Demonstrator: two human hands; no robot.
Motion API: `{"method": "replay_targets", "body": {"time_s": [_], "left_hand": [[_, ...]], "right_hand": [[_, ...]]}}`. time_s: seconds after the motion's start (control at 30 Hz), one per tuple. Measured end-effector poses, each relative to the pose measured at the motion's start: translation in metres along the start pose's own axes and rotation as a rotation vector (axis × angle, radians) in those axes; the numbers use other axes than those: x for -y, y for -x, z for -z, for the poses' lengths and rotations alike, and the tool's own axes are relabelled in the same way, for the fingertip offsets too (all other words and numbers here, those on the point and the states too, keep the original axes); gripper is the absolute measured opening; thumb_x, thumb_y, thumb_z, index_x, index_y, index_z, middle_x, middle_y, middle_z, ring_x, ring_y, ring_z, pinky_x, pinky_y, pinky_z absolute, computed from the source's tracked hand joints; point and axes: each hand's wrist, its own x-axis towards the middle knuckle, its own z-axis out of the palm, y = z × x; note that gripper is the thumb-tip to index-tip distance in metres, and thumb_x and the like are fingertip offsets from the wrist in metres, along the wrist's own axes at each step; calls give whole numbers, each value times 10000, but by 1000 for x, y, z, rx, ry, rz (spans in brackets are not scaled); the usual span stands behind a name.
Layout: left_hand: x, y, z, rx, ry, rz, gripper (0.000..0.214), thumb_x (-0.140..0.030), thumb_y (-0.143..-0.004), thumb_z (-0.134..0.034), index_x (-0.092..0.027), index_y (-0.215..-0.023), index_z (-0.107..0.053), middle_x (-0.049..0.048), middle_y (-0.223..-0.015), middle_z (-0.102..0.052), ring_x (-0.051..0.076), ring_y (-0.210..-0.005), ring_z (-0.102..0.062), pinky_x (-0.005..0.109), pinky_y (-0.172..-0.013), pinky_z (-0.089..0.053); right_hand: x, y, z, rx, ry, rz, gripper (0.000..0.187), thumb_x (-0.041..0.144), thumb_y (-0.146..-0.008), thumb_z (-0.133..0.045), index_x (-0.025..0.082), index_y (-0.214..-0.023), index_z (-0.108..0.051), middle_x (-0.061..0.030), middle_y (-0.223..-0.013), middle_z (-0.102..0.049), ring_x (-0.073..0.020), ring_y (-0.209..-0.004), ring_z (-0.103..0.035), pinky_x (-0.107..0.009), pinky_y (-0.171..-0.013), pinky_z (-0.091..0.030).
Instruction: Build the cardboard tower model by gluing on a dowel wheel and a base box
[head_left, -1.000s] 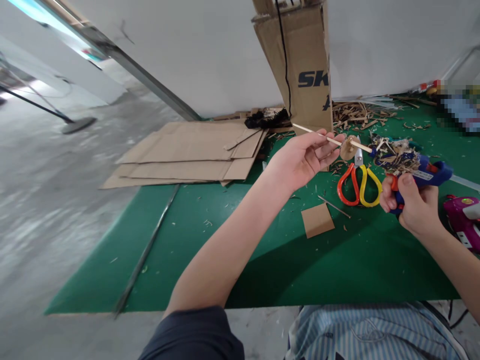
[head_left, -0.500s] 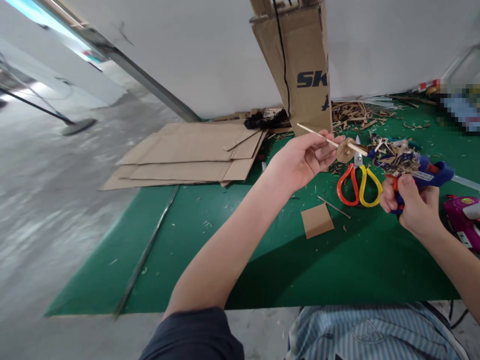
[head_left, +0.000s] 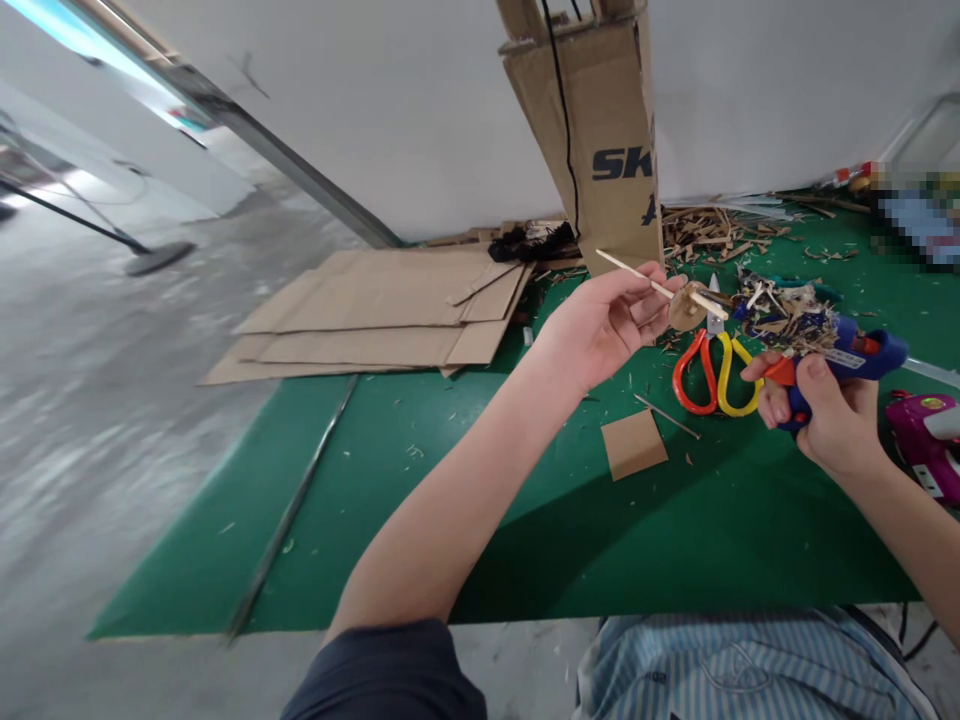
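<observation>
Between the fingertips of my left hand (head_left: 611,325) is a thin wooden stick (head_left: 622,265) that runs through a small round cardboard disc (head_left: 685,308). My right hand (head_left: 832,405) is wrapped around the handle of a blue hot glue gun (head_left: 862,352), with its orange trigger (head_left: 780,371) by the fingers. Scraps and dried bits cling to the front of the gun, and its nozzle points at the stick's right end, a little apart from it. Below the disc lie scissors (head_left: 694,380) with one red and one yellow handle loop. A cardboard square (head_left: 634,444) lies nearer me, beside a thin metal rod (head_left: 667,416).
Flat cardboard sheets (head_left: 375,290) are stacked at the back left of the green table (head_left: 420,480). A tall cardboard structure (head_left: 592,140) stands against the wall, near cardboard scraps (head_left: 705,232). At right is a magenta power strip (head_left: 922,440). A metal strip (head_left: 300,490) lies at left.
The glue gun has drawn slightly back from the stick, and my right index finger has loosened off its trigger. The stick and disc have shifted slightly left and down.
</observation>
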Motion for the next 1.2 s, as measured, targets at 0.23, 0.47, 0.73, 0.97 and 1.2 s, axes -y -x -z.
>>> {"method": "replay_targets", "body": {"time_s": [0.23,0.47,0.73,0.97,1.2], "left_hand": [[5,1,-3,-29,32,-24,269,-23,-756,-540,-132,-979,-644,10,-713,-688,100,-658,-699,193,-682,-570],[8,9,-8,-54,62,-102,299,-38,-753,-553,-155,-1013,-645,-21,-665,-658,95,-663,-694,172,-653,-560],[0,16,-8,-69,-41,-308,401,-84,-790,-600,-229,-1155,-680,-37,-713,-688,78,-659,-693,151,-631,-531],[-5,20,-8,-62,-71,-380,393,-101,-838,-618,-264,-1191,-679,-41,-766,-713,80,-670,-705,164,-663,-533],[-5,22,-7,-40,-134,-439,353,-94,-835,-615,-247,-1141,-701,-37,-782,-714,90,-700,-713,162,-659,-530]], "right_hand": [[-1,0,1,-2,-20,7,299,460,-917,-662,209,-756,-657,-42,-791,-718,-101,-430,-531,-298,-420,-498],[-1,-2,2,-3,-23,-4,369,500,-894,-679,215,-680,-584,-14,-707,-661,-90,-433,-493,-269,-402,-465],[-5,-1,4,53,-10,-28,467,554,-882,-665,220,-580,-542,-5,-536,-572,-133,-424,-519,-298,-388,-456],[-3,-1,1,34,127,-35,442,564,-871,-679,216,-616,-579,6,-553,-579,-105,-409,-501,-269,-382,-443],[-4,0,3,39,156,-28,418,547,-883,-672,211,-642,-606,0,-605,-606,-97,-425,-507,-269,-403,-454]]}}
